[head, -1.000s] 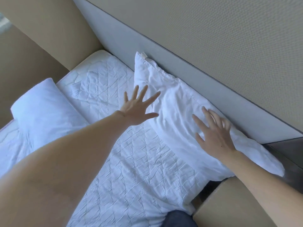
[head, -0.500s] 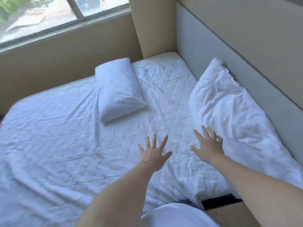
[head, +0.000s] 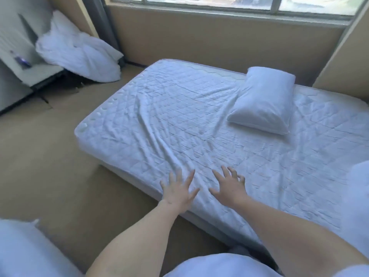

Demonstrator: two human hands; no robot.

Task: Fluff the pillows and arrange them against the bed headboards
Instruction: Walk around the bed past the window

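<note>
A white pillow (head: 263, 99) lies flat on the quilted white mattress (head: 159, 116), toward its far right side near the window wall. My left hand (head: 178, 188) hovers with fingers spread over the near edge of the mattress, holding nothing. My right hand (head: 229, 186) is beside it, fingers apart and slightly curled, also holding nothing. Both hands are well short of the pillow. A strip of white fabric (head: 359, 196) shows at the right frame edge; the headboard is out of view.
A heap of white bedding (head: 79, 54) rests against the wall at the far left beside a grey unit (head: 20, 66). Tan carpet (head: 50, 156) runs left of the bed. A window (head: 219, 3) spans the far wall. White fabric (head: 20, 248) fills the bottom left corner.
My view has swung left, away from the headboard and the pillow leaning on it. Both hands came off that pillow and now hover open over the mattress's near edge.
</note>
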